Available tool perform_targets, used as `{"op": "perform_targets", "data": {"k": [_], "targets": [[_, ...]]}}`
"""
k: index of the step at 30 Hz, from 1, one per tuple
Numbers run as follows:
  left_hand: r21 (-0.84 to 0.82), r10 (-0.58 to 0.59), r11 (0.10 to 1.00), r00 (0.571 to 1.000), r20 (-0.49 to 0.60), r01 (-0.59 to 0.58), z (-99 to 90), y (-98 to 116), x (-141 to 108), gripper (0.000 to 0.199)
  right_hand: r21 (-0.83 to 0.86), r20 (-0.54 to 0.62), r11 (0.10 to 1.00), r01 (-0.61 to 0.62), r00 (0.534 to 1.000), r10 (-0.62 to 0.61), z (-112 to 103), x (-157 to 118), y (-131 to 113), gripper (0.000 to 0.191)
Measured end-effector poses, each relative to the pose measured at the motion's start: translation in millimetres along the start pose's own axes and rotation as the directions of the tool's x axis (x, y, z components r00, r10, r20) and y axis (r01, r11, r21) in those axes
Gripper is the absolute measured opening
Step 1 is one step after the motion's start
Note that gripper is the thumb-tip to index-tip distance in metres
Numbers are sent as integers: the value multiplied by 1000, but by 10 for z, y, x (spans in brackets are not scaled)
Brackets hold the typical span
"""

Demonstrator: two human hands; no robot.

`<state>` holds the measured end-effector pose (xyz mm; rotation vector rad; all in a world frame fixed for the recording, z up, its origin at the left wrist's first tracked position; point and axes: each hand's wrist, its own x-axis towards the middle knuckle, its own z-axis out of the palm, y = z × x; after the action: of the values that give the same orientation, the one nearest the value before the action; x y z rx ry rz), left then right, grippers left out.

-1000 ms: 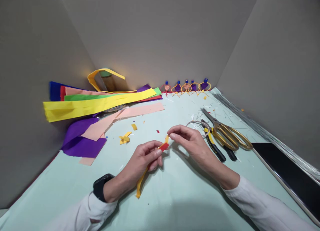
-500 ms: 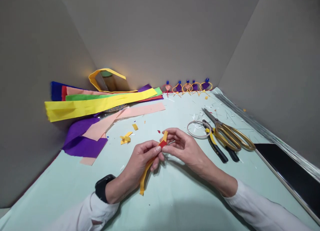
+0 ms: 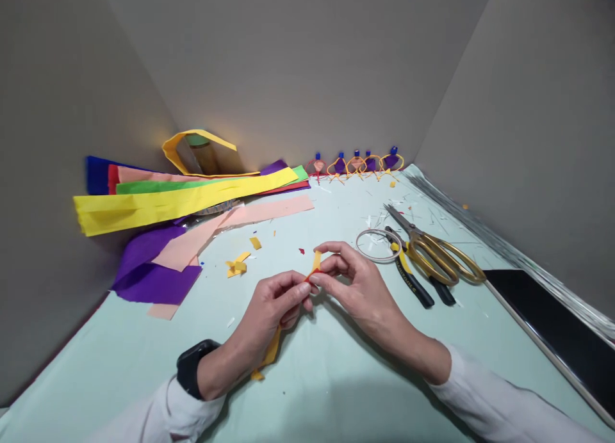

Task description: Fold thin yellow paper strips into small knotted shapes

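My left hand is closed, thumb and index finger pinching a small red piece wrapped on an orange-yellow strip. The strip's tail hangs below my left palm toward the wrist, and its short upper end stands above the fingertips. My right hand meets the left from the other side. Its thumb presses on the red piece, while its index finger curves over the strip's upper end. Fingertips hide part of the wrapped spot. Both hands are just above the pale green tabletop.
Large scissors, black-yellow pliers and a wire ring lie to the right, near a black tablet-like slab. Coloured strips pile up at left. Orange scraps lie nearer. Several small figures line the back wall.
My fingertips have closed further over the red piece, so less of it shows. The strip's tail has swung left toward my wrist. The whole view has shifted slightly.
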<state>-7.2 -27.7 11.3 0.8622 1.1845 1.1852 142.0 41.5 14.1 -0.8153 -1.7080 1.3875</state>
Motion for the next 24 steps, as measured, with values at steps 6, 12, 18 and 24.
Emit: {"op": "perform_targets", "data": {"k": [6, 12, 18, 24], "targets": [[55, -24, 998, 999, 23, 23, 1, 24, -8, 28, -58, -17, 998, 25, 1000, -26, -42, 15, -12, 28], [86, -47, 995, 998, 39, 44, -9, 25, -22, 30, -125, -7, 991, 43, 999, -44, -102, 42, -10, 24], [73, -75, 995, 995, 62, 71, -38, 4, -18, 30, -150, -7, 988, 31, 999, -32, -131, 66, -47, 11], [50, -77, 996, 997, 31, 75, -37, 7, -6, 30, -59, -14, 998, -7, 1000, 6, -161, 121, 24, 15]]}}
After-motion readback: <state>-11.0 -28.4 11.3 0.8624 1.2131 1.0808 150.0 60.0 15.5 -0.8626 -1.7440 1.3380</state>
